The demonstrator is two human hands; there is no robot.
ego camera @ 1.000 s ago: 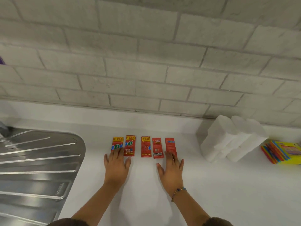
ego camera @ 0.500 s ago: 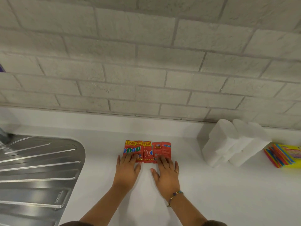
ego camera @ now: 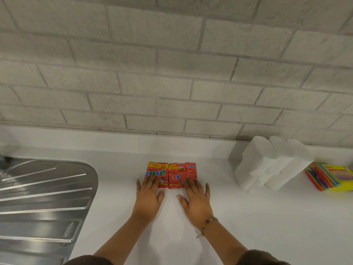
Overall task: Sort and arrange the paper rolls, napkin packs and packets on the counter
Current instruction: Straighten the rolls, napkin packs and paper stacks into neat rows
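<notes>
The red packets (ego camera: 171,175) are lying flat on the white bench (ego camera: 248,217), pressed side by side into one tight row with their edges touching or slightly overlapping, roughly midway between the sink side and the rolls. The left hand (ego camera: 148,199) is resting palm down just in front of the row, its fingers spread flat and its fingertips lying over the lower part of the leftmost packet. The right hand (ego camera: 196,201) is lying flat in the same way, fingers apart, its fingertips covering the lower edge of the rightmost packets; a beaded bracelet (ego camera: 207,224) is sitting on its wrist. Neither hand is gripping anything. To the right, well apart from the packets, white paper rolls (ego camera: 271,165) are leaning together against the brick wall (ego camera: 172,73). Just beyond them, at the picture's right edge, a stack of colourful napkin packs (ego camera: 330,176) is lying on the bench. At the left, a steel sink drainer (ego camera: 42,197) is set into the bench.
</notes>
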